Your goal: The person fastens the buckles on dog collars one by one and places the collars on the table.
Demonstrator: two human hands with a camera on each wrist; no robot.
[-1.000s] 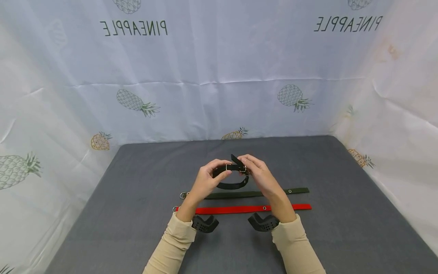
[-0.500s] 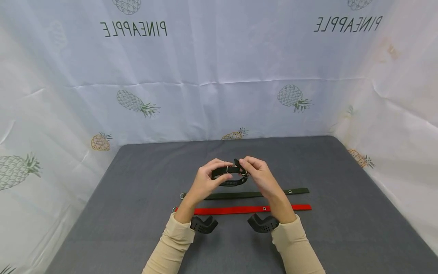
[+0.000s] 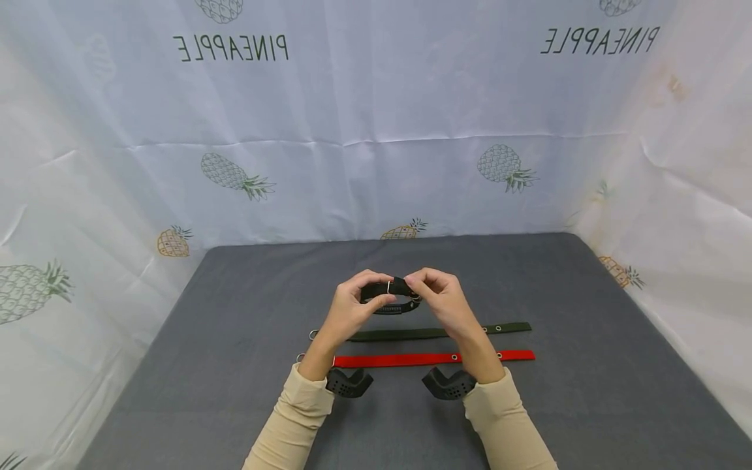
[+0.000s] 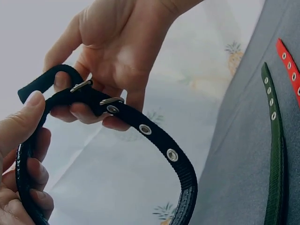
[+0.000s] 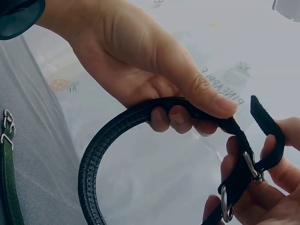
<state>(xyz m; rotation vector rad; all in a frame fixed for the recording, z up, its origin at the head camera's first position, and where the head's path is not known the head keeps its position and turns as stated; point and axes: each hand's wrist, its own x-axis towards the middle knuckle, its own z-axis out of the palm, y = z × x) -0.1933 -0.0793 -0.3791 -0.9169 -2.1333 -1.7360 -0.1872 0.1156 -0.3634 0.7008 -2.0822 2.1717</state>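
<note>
Above the table, both hands hold a black dog collar [image 3: 396, 309] bent into a loop. My left hand [image 3: 351, 307] grips the strap on the left side, thumb along one face and fingers curled beneath, beside a metal keeper [image 3: 389, 287]. My right hand [image 3: 446, 303] holds the buckle end; its fingers lie behind the metal buckle [image 5: 253, 168] and D-ring [image 5: 227, 204]. Through the buckle runs the collar's tail [image 4: 40, 88], folded back over the right fingers, its tip near the left thumb in the left wrist view. Eyelets [image 4: 145, 129] dot the strap.
A green collar [image 3: 399, 335] and a red collar [image 3: 399, 360] lie flat and straight on the grey table [image 3: 235, 365], beneath the forearms. Black camera mounts [image 3: 349, 383] hang at the wrists. A white pineapple-print curtain [image 3: 376, 183] stands behind the table.
The collar's tail, which stuck up at the buckle, has been bent over to the left toward the left fingers. The right fingertips have moved slightly left with it.
</note>
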